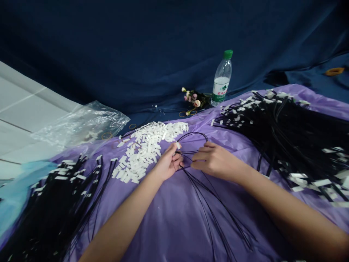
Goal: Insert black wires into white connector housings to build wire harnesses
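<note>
Thin black cords (212, 196) run from my hands down over the purple cloth (160, 222). My left hand (170, 162) is closed round the cords, with a small white piece (178, 145) at its fingertips. To its right, my right hand (208, 158) has its fingers bent together on the same cords, which arch in a loop between the two hands. Its fingertips are partly hidden. Just left of my left hand lies a heap of small white pieces (148, 147).
Black cords with white ends lie in a large bundle at the left (54, 214) and another at the right (300, 127). Behind are a clear plastic bag (84, 122), artificial flowers (195, 99) and a green-capped bottle (222, 82). A yellow tape roll (335, 71) lies far right.
</note>
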Tool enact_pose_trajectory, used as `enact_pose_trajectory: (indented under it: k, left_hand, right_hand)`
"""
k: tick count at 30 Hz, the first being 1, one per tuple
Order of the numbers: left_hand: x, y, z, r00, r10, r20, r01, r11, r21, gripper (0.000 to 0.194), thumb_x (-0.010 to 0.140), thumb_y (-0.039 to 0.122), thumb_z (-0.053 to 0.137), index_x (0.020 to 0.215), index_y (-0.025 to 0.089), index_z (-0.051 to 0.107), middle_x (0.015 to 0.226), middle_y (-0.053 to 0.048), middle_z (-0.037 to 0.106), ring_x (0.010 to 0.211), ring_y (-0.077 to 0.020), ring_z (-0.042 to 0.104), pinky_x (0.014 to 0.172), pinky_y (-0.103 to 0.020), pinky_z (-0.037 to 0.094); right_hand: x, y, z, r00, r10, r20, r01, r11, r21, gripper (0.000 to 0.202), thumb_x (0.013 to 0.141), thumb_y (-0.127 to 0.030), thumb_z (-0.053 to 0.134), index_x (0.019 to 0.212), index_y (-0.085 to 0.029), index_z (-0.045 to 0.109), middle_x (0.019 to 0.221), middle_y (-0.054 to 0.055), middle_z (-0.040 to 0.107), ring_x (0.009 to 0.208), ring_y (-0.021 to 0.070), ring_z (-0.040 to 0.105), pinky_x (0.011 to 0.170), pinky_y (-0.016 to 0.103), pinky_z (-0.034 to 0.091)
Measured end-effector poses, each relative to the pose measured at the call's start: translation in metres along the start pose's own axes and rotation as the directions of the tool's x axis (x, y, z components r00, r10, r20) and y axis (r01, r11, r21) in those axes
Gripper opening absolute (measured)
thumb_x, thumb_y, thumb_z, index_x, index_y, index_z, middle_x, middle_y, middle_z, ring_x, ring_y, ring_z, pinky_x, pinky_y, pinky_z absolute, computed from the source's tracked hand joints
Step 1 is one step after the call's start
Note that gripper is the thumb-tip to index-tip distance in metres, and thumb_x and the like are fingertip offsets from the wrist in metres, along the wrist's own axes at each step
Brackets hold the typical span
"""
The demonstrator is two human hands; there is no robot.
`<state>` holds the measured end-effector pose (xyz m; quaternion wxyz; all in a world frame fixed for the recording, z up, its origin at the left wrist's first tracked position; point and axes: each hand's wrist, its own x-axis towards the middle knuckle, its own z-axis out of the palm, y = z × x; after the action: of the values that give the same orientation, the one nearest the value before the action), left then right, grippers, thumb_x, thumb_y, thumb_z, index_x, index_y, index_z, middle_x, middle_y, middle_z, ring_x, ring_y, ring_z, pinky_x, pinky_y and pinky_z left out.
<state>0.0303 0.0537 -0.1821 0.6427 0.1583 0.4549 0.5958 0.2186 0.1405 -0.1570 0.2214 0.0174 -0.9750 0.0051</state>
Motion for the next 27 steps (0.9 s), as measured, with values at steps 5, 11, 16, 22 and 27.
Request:
enact_pose_trajectory:
  k: [5, 11, 16, 22, 27]
  left_hand:
    - [-0.001, 0.001, 0.0, 0.999, -0.032, 0.017, 0.031, 0.999, 0.014, 0.025, 0.083, 0.042, 0.063, 0.089, 0.022, 0.05, 0.047, 0.011, 0.028, 0.037, -0.0028, 0.026, 0.044, -0.016, 0.039]
    - [-0.003, 0.0, 0.003, 0.999, -0.022, 0.036, 0.02, 0.997, 0.07, 0.025, 0.083, 0.042, 0.063, 0.087, 0.022, 0.047, 0.046, 0.011, 0.026, 0.036, -0.0035, 0.025, 0.044, -0.017, 0.04]
    - [-0.003, -0.003, 0.005, 0.999, -0.004, 0.044, -0.002, 0.99, 0.141, 0.029, 0.081, 0.045, 0.064, 0.086, 0.022, 0.045, 0.045, 0.011, 0.026, 0.036, -0.0044, 0.028, 0.046, -0.02, 0.043]
    - [-0.001, -0.006, 0.003, 0.999, 0.022, 0.044, -0.029, 0.985, 0.172, 0.03, 0.082, 0.045, 0.063, 0.086, 0.023, 0.043, 0.045, 0.012, 0.026, 0.036, -0.005, 0.03, 0.047, -0.021, 0.045]
    - [-0.002, -0.008, 0.004, 0.996, 0.043, 0.072, -0.057, 0.975, 0.216, 0.027, 0.084, 0.045, 0.06, 0.087, 0.022, 0.046, 0.045, 0.012, 0.026, 0.035, -0.005, 0.031, 0.048, -0.022, 0.046]
  right_hand:
    - [-0.004, 0.017, -0.004, 0.936, 0.303, -0.178, -0.15, 0.803, 0.576, 0.015, 0.091, -0.025, 0.057, 0.094, -0.017, 0.07, 0.09, 0.006, 0.07, 0.08, 0.0152, 0.063, 0.073, 0.029, 0.048]
    - [0.001, 0.029, -0.007, 0.392, 0.913, -0.116, 0.033, 0.112, 0.993, 0.021, 0.074, -0.04, 0.074, 0.071, -0.02, 0.068, 0.069, 0.0, 0.062, 0.058, 0.0096, 0.057, 0.056, 0.024, 0.05]
    - [0.003, 0.036, -0.016, 0.245, 0.969, 0.031, 0.366, -0.122, 0.923, 0.028, 0.068, -0.044, 0.078, 0.083, -0.024, 0.065, 0.065, -0.007, 0.053, 0.059, 0.0044, 0.053, 0.058, 0.017, 0.048]
    - [0.002, 0.016, -0.008, 0.516, 0.853, -0.074, -0.27, 0.245, 0.931, 0.011, 0.076, -0.029, 0.07, 0.078, -0.018, 0.067, 0.06, -0.002, 0.057, 0.049, 0.0075, 0.046, 0.046, 0.021, 0.036]
    - [0.004, -0.001, 0.012, 0.721, 0.653, -0.232, -0.471, 0.707, 0.527, 0.009, 0.082, -0.014, 0.058, 0.082, -0.016, 0.067, 0.073, 0.002, 0.066, 0.059, 0.0101, 0.054, 0.058, 0.023, 0.041]
